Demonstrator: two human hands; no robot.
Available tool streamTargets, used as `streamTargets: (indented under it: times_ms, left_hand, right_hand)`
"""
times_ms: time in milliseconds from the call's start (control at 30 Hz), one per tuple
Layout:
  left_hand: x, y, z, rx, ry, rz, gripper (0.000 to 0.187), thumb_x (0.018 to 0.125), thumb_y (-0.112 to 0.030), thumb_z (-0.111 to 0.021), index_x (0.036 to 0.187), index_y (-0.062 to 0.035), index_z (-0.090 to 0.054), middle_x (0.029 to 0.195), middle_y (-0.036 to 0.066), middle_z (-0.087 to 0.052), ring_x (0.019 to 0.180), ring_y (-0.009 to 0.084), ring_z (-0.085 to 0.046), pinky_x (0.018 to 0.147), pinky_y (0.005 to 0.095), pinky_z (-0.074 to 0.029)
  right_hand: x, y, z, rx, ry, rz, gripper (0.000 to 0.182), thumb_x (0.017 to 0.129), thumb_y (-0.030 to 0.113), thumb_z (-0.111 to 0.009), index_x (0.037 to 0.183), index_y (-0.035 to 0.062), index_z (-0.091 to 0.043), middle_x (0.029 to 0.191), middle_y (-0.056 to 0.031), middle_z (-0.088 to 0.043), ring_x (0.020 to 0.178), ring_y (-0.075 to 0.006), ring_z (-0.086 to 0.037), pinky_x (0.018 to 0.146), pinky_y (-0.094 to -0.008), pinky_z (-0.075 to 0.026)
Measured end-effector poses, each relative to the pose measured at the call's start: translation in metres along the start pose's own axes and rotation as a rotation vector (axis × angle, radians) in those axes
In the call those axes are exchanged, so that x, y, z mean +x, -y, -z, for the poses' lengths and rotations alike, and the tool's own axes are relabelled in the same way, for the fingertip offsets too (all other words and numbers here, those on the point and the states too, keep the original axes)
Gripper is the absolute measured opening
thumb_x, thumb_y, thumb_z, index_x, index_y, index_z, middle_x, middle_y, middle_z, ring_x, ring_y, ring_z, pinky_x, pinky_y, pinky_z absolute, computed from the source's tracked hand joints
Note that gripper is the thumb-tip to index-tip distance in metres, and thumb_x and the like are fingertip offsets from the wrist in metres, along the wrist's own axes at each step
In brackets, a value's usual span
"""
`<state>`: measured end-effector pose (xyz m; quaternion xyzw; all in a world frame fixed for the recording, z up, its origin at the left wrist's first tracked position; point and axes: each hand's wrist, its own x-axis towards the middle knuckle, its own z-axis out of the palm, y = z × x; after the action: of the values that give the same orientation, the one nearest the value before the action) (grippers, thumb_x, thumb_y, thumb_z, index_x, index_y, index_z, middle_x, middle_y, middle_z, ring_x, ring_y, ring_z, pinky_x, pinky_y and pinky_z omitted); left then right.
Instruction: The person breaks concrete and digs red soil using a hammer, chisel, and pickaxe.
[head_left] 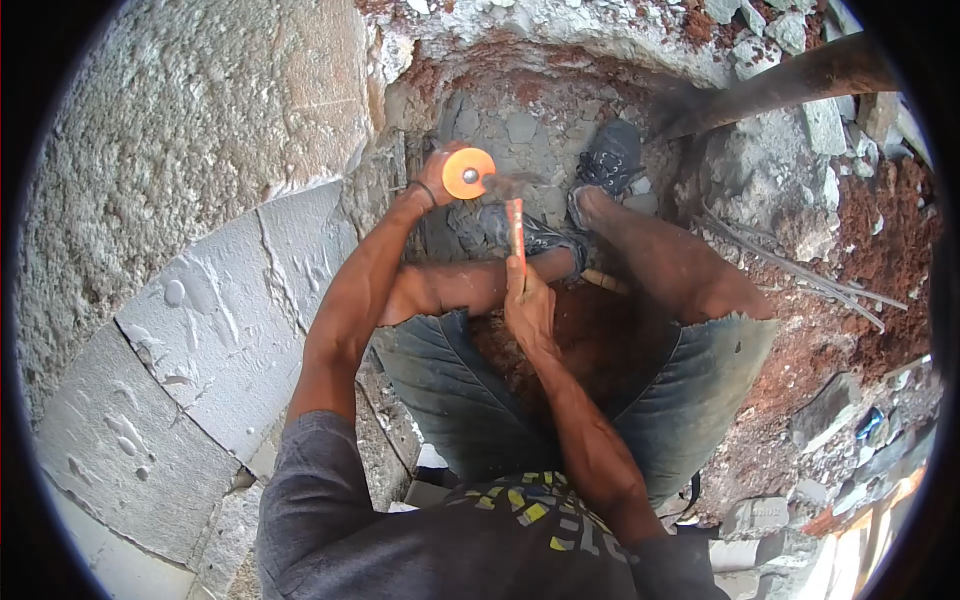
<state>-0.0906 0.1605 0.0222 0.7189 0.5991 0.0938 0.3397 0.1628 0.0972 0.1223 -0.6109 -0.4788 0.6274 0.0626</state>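
Note:
My left hand (438,178) is closed behind an orange disc-shaped guard (466,160) with a round metal end (470,176) at its middle; the guard hides part of the fingers. In my right hand (530,308) is the handle of a hammer (517,226), orange-red and held upright in view. Its dark head, slightly blurred, is just right of the guard, over my shoe. Whether the head touches the metal end cannot be made out.
Dark shoes (612,158) rest in a pit of grey rubble. A rough block wall (200,120) rises at left. A thick dark pole (790,85) slants in at upper right. Thin rods (800,270) lie on reddish soil at right.

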Motion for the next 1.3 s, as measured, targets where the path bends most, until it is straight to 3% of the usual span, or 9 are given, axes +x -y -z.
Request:
streamTargets:
  times_ms: [67,100,233,533,667,700,933,1133,1300]
  left_hand:
    - [0.002,-0.034,-0.011,-0.060,-0.060,-0.038,0.034,0.068,-0.024,-0.074,0.094,-0.0058,-0.064,0.095,0.015,-0.065,0.089,0.0337,-0.061,0.078,0.0406,-0.050]
    - [0.008,-0.040,-0.014,-0.038,0.017,0.046,0.031,0.068,-0.023,-0.073,0.093,-0.0063,-0.064,0.094,0.015,-0.065,0.088,0.0337,-0.061,0.078,0.0411,-0.050]
    - [0.014,-0.056,-0.004,0.055,0.085,0.069,0.031,0.068,-0.025,-0.072,0.090,-0.0056,-0.064,0.090,0.015,-0.065,0.086,0.0346,-0.061,0.076,0.0411,-0.050]
    - [0.010,-0.029,0.014,0.074,0.163,-0.028,0.034,0.069,-0.025,-0.072,0.095,-0.0056,-0.063,0.100,0.015,-0.063,0.095,0.0328,-0.058,0.083,0.0402,-0.048]
    - [0.009,-0.029,0.026,0.081,0.269,-0.083,0.037,0.069,-0.028,-0.073,0.099,-0.0070,-0.064,0.105,0.014,-0.062,0.099,0.0316,-0.058,0.085,0.0395,-0.049]
    - [0.008,-0.028,0.029,0.113,0.284,-0.075,0.040,0.067,-0.029,-0.075,0.099,-0.0075,-0.064,0.105,0.013,-0.062,0.102,0.0313,-0.057,0.090,0.0386,-0.047]
    - [-0.004,-0.022,0.030,-0.079,0.147,-0.160,0.033,0.066,-0.024,-0.074,0.092,-0.0060,-0.064,0.092,0.012,-0.065,0.093,0.0303,-0.061,0.104,0.0433,-0.039]
    - [-0.015,-0.016,0.031,-0.076,0.066,-0.172,0.023,0.068,-0.016,-0.070,0.087,-0.0059,-0.063,0.085,0.008,-0.063,0.086,0.0271,-0.061,0.110,0.0456,-0.031]
    - [-0.015,-0.019,0.038,-0.060,0.167,-0.134,0.023,0.066,-0.017,-0.071,0.082,-0.0053,-0.061,0.082,0.010,-0.058,0.082,0.0300,-0.058,0.112,0.0469,-0.027]
  right_hand:
    - [-0.004,0.003,0.008,0.210,-0.119,-0.101,0.047,0.095,0.043,-0.044,0.087,-0.0018,-0.058,0.064,-0.0241,-0.056,0.064,-0.0482,-0.054,0.061,-0.0493,-0.043]
    - [0.006,-0.005,0.009,0.330,-0.158,-0.096,0.050,0.098,0.045,-0.040,0.071,0.0029,-0.048,0.050,-0.0035,-0.044,0.041,-0.0130,-0.046,0.039,-0.0324,-0.038]
    - [0.014,0.051,0.055,0.714,-0.151,-0.108,0.047,0.099,0.043,-0.035,0.070,0.0063,-0.037,0.047,0.0001,-0.035,0.035,-0.0080,-0.036,0.031,-0.0234,-0.031]
    - [-0.017,0.026,0.029,0.498,-0.226,0.106,0.044,0.099,0.037,-0.042,0.075,-0.0002,-0.050,0.051,-0.0040,-0.043,0.046,-0.0112,-0.044,0.045,-0.0320,-0.038]
    - [-0.031,-0.001,-0.003,0.099,-0.252,0.249,0.038,0.095,0.034,-0.049,0.083,-0.0011,-0.053,0.058,-0.0211,-0.056,0.056,-0.0403,-0.060,0.050,-0.0450,-0.044]
    - [-0.027,-0.004,-0.005,-0.053,-0.016,0.009,0.034,0.092,0.033,-0.054,0.087,-0.0008,-0.055,0.066,-0.0288,-0.058,0.069,-0.0487,-0.057,0.055,-0.0510,-0.044]
    - [-0.032,-0.003,-0.008,0.254,-0.231,0.335,0.032,0.094,0.033,-0.051,0.088,0.0024,-0.055,0.068,-0.0289,-0.056,0.070,-0.0489,-0.056,0.056,-0.0525,-0.042]
    - [-0.045,-0.016,-0.006,-0.026,-0.064,0.084,0.028,0.089,0.027,-0.059,0.088,-0.0013,-0.055,0.066,-0.0266,-0.058,0.063,-0.0445,-0.060,0.051,-0.0486,-0.045]
    - [-0.032,-0.015,-0.010,-0.037,-0.071,0.220,0.030,0.089,0.030,-0.059,0.085,0.0002,-0.054,0.067,-0.0256,-0.059,0.063,-0.0449,-0.060,0.052,-0.0493,-0.046]
